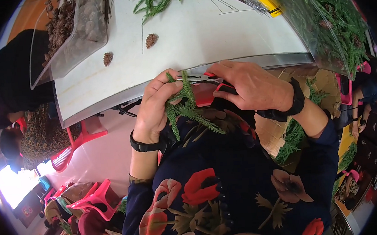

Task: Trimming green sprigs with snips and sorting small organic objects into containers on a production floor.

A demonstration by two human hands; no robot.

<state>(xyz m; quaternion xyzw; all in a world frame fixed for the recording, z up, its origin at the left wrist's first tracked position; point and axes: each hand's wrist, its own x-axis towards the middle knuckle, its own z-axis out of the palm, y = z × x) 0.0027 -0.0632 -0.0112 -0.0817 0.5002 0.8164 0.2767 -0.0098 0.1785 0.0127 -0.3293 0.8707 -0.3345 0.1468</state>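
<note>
by the white table (222, 36)'s near edge, the left hand (153, 100) pinches a green sprig (189, 110) lying roughly crosswise to that edge, while the right hand (258, 87), fingers gripping red-handled pliers (199, 78), points them left at its top.

A glaring window (14, 183) lights pink chairs (63, 159) on a pale pinkish floor (119, 155).

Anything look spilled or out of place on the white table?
Mildly: two pine cones lie loose on the white table, apart from the clear bin of cones, and thin wires splay untidily on the far side.
</note>
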